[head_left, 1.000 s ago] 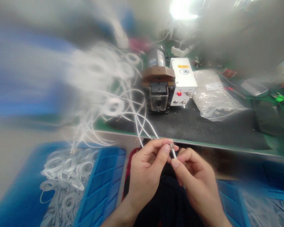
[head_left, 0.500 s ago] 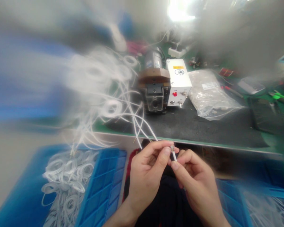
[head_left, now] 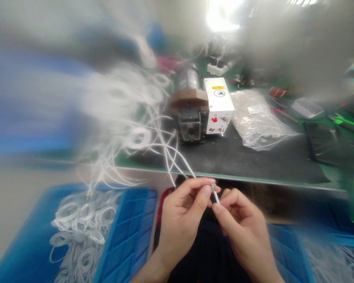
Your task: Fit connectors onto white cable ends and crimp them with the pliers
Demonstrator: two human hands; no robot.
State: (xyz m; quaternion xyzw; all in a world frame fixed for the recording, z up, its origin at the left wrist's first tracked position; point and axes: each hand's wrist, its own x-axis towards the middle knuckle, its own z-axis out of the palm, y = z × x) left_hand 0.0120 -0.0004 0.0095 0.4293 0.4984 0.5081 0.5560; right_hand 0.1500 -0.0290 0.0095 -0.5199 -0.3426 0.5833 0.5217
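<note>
Just in front of the bench edge, both of my hands are brought together over a white cable (head_left: 217, 198). My left hand (head_left: 181, 218) pinches a small metallic-looking connector (head_left: 213, 188) at the cable's upper end between thumb and forefinger. The cable just below it is gripped by the thumb and fingers of my right hand (head_left: 244, 230). The rest of this cable is hidden by the right hand. Fine detail at the connector is too small to make out.
On the black mat (head_left: 253, 163) stands a motor-driven machine (head_left: 190, 114) with a white control box (head_left: 218, 104). A clear bag (head_left: 258, 122) of small parts lies right of it. Coiled white cables (head_left: 138, 137) spread leftward. Blue crates (head_left: 129, 232) with cables flank me.
The view has shifted slightly, so the bench things sit a little further left and lower. Both hands keep their hold, and the connector end shows at a slightly different angle.
</note>
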